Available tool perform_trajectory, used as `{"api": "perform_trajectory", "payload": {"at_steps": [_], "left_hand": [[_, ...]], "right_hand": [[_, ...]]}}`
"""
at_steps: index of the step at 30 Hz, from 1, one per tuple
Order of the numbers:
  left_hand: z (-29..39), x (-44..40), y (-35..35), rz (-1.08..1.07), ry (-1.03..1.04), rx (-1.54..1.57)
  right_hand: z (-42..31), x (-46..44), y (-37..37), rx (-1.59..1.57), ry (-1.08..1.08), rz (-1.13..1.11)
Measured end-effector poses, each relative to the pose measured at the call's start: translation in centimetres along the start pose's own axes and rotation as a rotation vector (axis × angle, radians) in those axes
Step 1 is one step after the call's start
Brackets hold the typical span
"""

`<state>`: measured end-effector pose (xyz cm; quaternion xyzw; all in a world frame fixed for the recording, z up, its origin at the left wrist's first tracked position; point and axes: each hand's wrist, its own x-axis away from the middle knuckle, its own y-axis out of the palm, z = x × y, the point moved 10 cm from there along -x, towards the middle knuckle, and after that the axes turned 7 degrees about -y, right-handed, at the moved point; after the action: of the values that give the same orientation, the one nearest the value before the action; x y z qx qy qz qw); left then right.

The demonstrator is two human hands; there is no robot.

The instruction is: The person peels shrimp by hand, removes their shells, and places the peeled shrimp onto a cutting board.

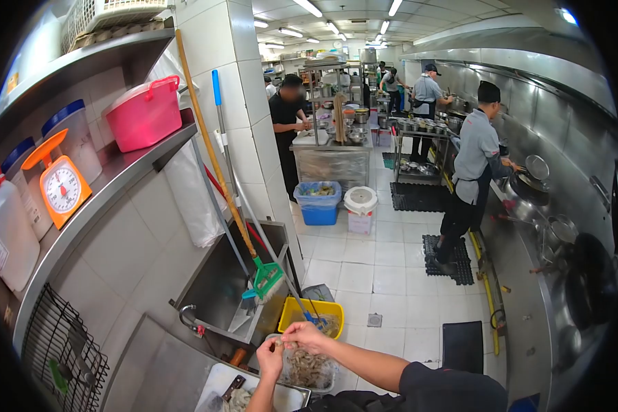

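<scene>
Both of my hands meet at the bottom centre, above a clear container of shrimp (307,371). My left hand (270,356) is closed in a pinch on a small pale piece that looks like a shrimp (277,343). My right hand (305,335) pinches the same small piece from the other side. Below and left of my left hand, a white cutting board (220,379) carries a knife (233,386) with a dark handle and pale peeled shrimp (239,399).
A metal sink (220,302) stands left, with brooms leaning beside it. Behind the hands is a yellow basin (290,312). An orange scale (63,189) and pink tub (143,117) sit on the shelf. A person (475,151) works at the right-hand stoves; others stand farther back.
</scene>
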<state>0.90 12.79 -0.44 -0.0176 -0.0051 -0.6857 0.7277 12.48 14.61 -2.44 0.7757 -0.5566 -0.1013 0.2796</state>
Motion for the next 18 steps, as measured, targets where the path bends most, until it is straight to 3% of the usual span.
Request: {"api": "perform_trajectory", "payload": {"at_steps": [2,4,11,14,16,18], "left_hand": [[3.0,0.2,0.2,0.016,0.066,-0.022],[6.9,1.2,1.0,0.024,0.282,-0.365],[6.2,1.8,1.3,-0.11,0.384,-0.539],[3.3,0.8,0.7,-0.104,0.301,-0.455],[-2.3,-0.8,-1.5,0.001,-0.075,-0.168],[-2.3,-1.1,-2.6,0.07,-0.047,-0.212]], "right_hand": [[0.0,-0.1,-2.0,0.012,0.025,0.162],[0.4,0.3,-1.9,-0.02,0.072,0.113],[1.7,1.8,-1.9,-0.043,0.251,0.041],[2.4,1.8,-1.5,-0.058,0.241,-0.035],[2.1,2.0,-1.8,-0.022,0.223,0.034],[1.9,1.9,-2.4,0.014,0.198,0.101]]}}
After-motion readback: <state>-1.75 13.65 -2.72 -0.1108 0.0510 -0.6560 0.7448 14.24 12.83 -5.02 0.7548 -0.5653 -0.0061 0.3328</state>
